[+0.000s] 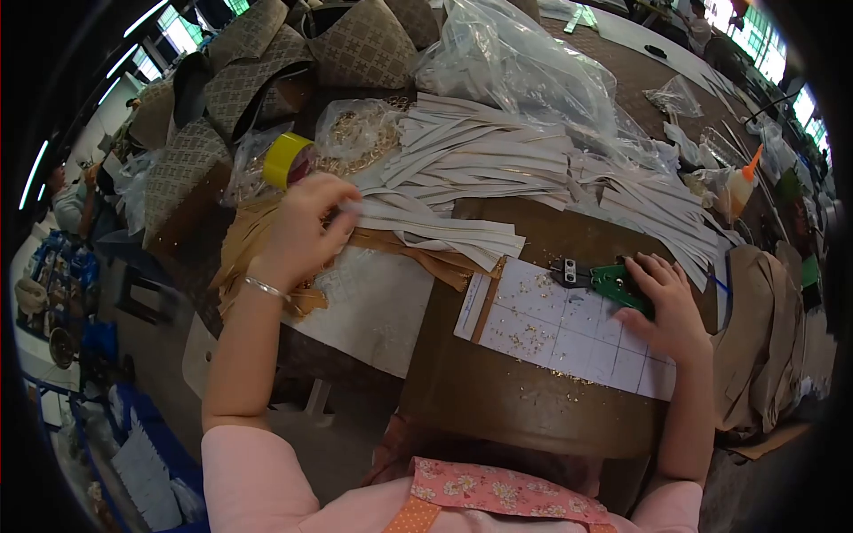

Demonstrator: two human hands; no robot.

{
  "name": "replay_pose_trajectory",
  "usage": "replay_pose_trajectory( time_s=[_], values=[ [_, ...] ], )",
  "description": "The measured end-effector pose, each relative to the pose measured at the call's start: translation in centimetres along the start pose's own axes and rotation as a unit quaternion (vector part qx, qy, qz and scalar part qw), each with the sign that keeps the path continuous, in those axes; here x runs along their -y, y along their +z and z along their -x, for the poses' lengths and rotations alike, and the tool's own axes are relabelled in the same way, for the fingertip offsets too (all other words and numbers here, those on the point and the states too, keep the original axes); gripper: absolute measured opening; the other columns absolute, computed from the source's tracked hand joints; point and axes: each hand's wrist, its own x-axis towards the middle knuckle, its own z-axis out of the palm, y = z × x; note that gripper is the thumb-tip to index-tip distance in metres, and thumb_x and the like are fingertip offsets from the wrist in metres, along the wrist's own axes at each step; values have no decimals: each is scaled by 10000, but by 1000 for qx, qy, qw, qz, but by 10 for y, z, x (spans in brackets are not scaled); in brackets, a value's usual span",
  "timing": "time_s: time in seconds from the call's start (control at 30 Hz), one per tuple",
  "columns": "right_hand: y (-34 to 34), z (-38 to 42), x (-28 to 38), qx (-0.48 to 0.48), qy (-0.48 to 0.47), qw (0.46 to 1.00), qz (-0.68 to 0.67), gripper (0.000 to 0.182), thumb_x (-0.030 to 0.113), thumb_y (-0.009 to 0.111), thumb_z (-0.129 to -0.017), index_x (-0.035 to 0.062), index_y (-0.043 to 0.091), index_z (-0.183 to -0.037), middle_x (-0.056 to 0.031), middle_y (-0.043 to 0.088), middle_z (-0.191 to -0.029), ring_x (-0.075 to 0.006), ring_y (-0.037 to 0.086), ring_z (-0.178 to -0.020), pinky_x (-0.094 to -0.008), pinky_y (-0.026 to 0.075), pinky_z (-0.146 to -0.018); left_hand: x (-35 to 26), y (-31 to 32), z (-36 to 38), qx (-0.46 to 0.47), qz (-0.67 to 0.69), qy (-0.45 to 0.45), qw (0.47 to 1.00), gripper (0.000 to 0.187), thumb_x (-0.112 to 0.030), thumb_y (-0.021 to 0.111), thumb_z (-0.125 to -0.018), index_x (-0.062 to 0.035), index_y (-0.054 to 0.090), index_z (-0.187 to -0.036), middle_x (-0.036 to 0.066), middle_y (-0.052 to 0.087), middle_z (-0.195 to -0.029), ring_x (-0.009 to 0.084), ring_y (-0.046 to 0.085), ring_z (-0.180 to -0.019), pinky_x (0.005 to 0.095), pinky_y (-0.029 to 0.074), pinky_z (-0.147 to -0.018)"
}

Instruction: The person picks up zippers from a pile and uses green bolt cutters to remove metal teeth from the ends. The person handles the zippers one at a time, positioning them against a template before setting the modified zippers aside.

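My right hand lies over a pair of green-handled pliers, fingers on the handles. The metal jaw points left over a white gridded board strewn with tiny gold bits. My left hand, a bangle at its wrist, is raised above the brown strips and the near end of the whitish zipper tapes. Its fingers are bent toward the thumb and slightly blurred; what is between them cannot be made out. Just beyond it stands a roll of yellow tape.
Patterned brown bag pieces are heaped at the back left, beside a clear plastic bag. Gold chain lies in another bag. A glue bottle with an orange tip stands at right, near folded brown material. A person sits far left.
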Motion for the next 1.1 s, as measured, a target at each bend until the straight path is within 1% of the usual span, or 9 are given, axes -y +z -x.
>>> replay_pose_trajectory(
  time_s=[0.1, 0.23, 0.33, 0.53, 0.6, 0.63, 0.7, 0.87, 1.1],
  values=[
    [4, 4, 7, 7, 22, 993, 113, 669, 399, 676, -855, 72, 486, -1406, -184, 495, -1404, -360, 417, -1341, -503, 252, -1152, -41, 37, 1, 177, -21, 157, 971, 299, 19, 617, -761, -79, 637, -1042, 101, 641, -1055, 299, 623, -999, 388, 506, -851],
    [14, 3, 8, -21, 29, 989, 143, 611, 388, 625, -900, 68, 484, -1401, -196, 507, -1391, -362, 435, -1322, -482, 289, -1132, -49, 87, -4, 79, -73, 215, 971, 332, 13, 604, -760, -83, 621, -1077, 100, 641, -1067, 298, 619, -1006, 389, 505, -850],
    [14, -3, 5, -52, 17, 989, 138, 570, 377, 635, -898, 50, 523, -1352, -196, 551, -1316, -362, 489, -1230, -459, 353, -1078, -46, 97, -21, 49, -87, 197, 975, 354, -4, 606, -770, -83, 605, -1115, 116, 644, -1035, 304, 628, -961, 392, 509, -833],
    [19, -17, -10, -113, 3, 990, 80, 508, 337, 700, -854, 25, 583, -1238, -163, 593, -1086, -335, 540, -1046, -417, 468, -920, -72, 90, -55, 199, -52, 58, 977, 258, -30, 635, -812, -58, 636, -1069, 138, 667, -955, 332, 640, -845, 370, 525, -754],
    [20, -19, -17, -137, 9, 988, 70, 503, 319, 725, -835, 19, 588, -1215, -157, 588, -1041, -332, 541, -1036, -411, 483, -894, -83, 90, -65, 87, 129, 73, 985, 195, -39, 629, -875, -19, 636, -1069, 88, 667, -913, 241, 668, -806, 314, 531, -697],
    [19, -20, -20, -159, 9, 986, 45, 455, 258, 734, -817, 25, 595, -1182, -145, 586, -1025, -333, 541, -1031, -411, 487, -886, -92, 87, -68, 90, 133, 77, 984, 195, -39, 629, -875, -19, 636, -1069, 88, 667, -913, 241, 668, -806, 314, 531, -697],
    [19, -20, -28, -179, 12, 984, 23, 413, 197, 744, -799, 31, 602, -1149, -133, 583, -1009, -333, 541, -1026, -411, 490, -877, -110, 85, -67, 206, 431, -153, 865, 272, -11, 592, -926, 11, 576, -1196, 58, 639, -894, 146, 666, -798, 277, 550, -712],
    [27, -16, -29, -197, -1, 980, -10, 301, 48, 671, -753, 55, 600, -1045, -106, 608, -1013, -336, 571, -1002, -423, 488, -869, -113, 108, -49, 265, 521, -143, 798, 299, -8, 559, -944, 4, 548, -1243, 53, 640, -922, 119, 657, -791, 270, 557, -726],
    [33, -13, -15, -182, -18, 983, 20, 289, 74, 664, -794, 52, 595, -1074, -125, 644, -984, -332, 611, -954, -414, 487, -850, -121, 102, -46, 309, 636, -218, 673, 269, -130, 535, -985, -53, 573, -1240, 1, 590, -809, 73, 607, -685, 208, 466, -586]
  ],
)
